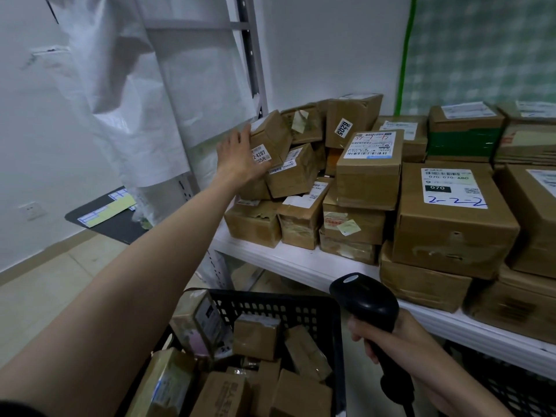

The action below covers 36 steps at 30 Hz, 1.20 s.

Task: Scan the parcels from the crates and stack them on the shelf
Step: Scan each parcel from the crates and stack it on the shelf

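Observation:
My left hand (237, 159) reaches out to the top left of the parcel pile and holds a small brown parcel (272, 136) with a "4207" sticker, thumb and fingers around its left side. The parcel sits tilted on other small cardboard parcels (296, 173) on the white shelf (301, 263). My right hand (388, 335) grips the handle of a black barcode scanner (365, 299), held low in front of the shelf. Below, a black plastic crate (279, 305) holds several brown parcels (255, 335).
Larger labelled boxes (451, 218) fill the shelf's right side. The grey shelf upright (251, 55) and white plastic sheeting (120, 100) stand to the left. A dark board with labels (105, 215) lies near the wall. Another black crate (511, 383) sits under the shelf at the right.

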Each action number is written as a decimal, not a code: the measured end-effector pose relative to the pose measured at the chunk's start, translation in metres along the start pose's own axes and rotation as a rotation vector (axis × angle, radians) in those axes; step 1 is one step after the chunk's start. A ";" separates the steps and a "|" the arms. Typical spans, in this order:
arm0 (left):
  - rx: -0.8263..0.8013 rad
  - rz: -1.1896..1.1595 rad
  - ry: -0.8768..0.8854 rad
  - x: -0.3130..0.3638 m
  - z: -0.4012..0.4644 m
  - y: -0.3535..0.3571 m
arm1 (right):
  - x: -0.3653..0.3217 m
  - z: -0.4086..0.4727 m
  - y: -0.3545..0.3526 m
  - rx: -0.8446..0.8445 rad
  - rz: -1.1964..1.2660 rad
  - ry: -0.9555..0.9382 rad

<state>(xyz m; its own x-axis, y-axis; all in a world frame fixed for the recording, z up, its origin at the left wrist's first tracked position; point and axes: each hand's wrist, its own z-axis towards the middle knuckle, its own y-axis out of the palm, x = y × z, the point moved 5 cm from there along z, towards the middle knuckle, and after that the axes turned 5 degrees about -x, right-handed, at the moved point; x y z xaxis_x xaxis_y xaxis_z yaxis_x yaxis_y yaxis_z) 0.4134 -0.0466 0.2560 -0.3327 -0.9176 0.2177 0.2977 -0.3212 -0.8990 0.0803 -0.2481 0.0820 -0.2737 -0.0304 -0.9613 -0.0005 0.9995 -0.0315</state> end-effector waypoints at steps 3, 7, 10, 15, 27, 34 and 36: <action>0.028 0.039 0.037 0.004 -0.017 -0.010 | -0.003 -0.002 0.004 -0.013 -0.002 -0.006; 0.068 0.054 0.099 0.012 -0.063 -0.022 | -0.005 -0.008 0.014 -0.016 -0.020 -0.032; 0.094 0.019 0.142 0.007 -0.114 -0.020 | -0.002 -0.012 0.023 -0.017 -0.032 -0.056; 0.033 0.020 0.104 -0.026 -0.201 0.018 | 0.010 -0.015 0.046 -0.031 -0.037 -0.024; -0.549 0.095 -0.161 -0.098 -0.304 0.179 | 0.033 0.003 0.069 -0.047 -0.113 0.049; -0.725 0.079 -0.180 -0.110 -0.303 0.259 | 0.051 0.026 0.062 -0.033 -0.133 0.096; -0.765 0.083 -0.165 -0.113 -0.297 0.280 | 0.058 0.033 0.058 -0.022 -0.127 0.122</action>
<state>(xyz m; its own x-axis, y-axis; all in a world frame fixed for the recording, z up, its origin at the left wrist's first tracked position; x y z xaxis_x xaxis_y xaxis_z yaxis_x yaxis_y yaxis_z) 0.2688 0.0362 -0.1334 -0.1814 -0.9737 0.1381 -0.4025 -0.0546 -0.9138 0.0958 -0.1921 0.0152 -0.3844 -0.1568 -0.9098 -0.0636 0.9876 -0.1433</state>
